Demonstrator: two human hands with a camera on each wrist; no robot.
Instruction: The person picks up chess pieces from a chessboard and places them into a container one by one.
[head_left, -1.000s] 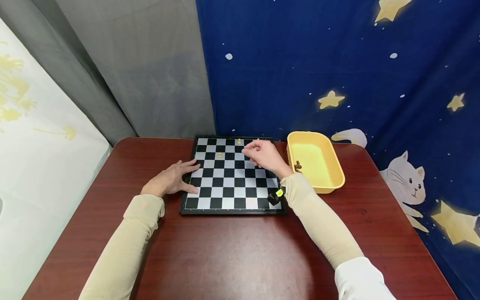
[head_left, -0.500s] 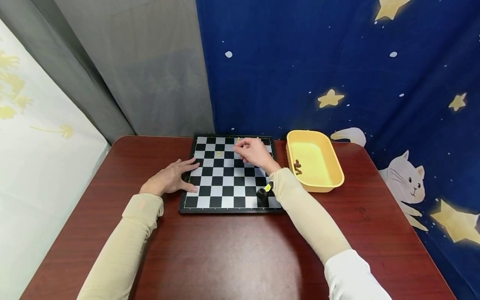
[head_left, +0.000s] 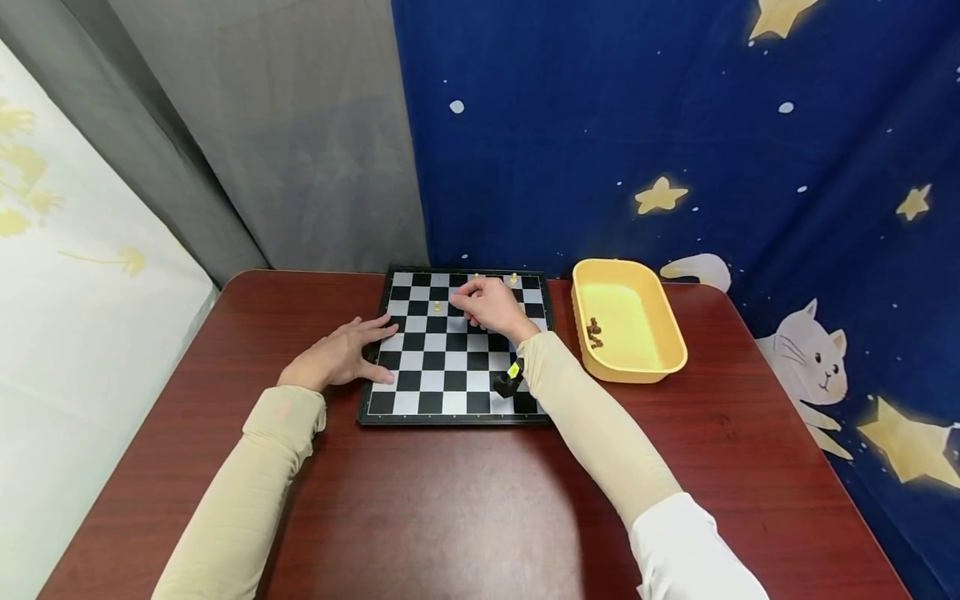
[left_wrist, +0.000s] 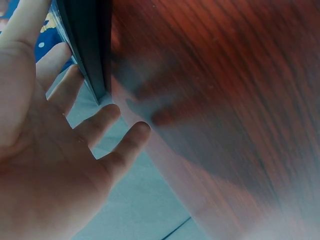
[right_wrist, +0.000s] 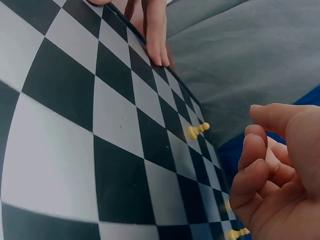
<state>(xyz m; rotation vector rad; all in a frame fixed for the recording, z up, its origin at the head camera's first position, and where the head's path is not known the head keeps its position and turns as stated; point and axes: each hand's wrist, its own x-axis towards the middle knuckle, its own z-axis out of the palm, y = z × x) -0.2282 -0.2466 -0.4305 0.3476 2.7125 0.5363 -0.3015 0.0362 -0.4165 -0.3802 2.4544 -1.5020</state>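
A black-and-white chessboard (head_left: 442, 382) lies on the table. Three yellow pawns stand on its far half: one pawn (head_left: 437, 306) left of my right hand (head_left: 493, 308), another (head_left: 513, 277) near the far edge, and a third mostly behind that hand. My right hand hovers over the board, its fingertips near the left pawn. In the right wrist view its fingers (right_wrist: 252, 180) bend loosely, with a gap to the thumb and nothing between them. My left hand (head_left: 337, 354) spreads along the board's left edge, fingertips and thumb over the frame.
A yellow plastic tub (head_left: 637, 373) stands right of the board, with several small brown pieces (head_left: 594, 333) against its left side. The reddish-brown table (head_left: 450, 508) extends toward me. Grey and blue curtains (head_left: 555, 150) hang behind its far edge.
My right hand has moved left across the board toward the left pawn, uncovering the pawn at the far right. My left hand has stayed at the board's edge.
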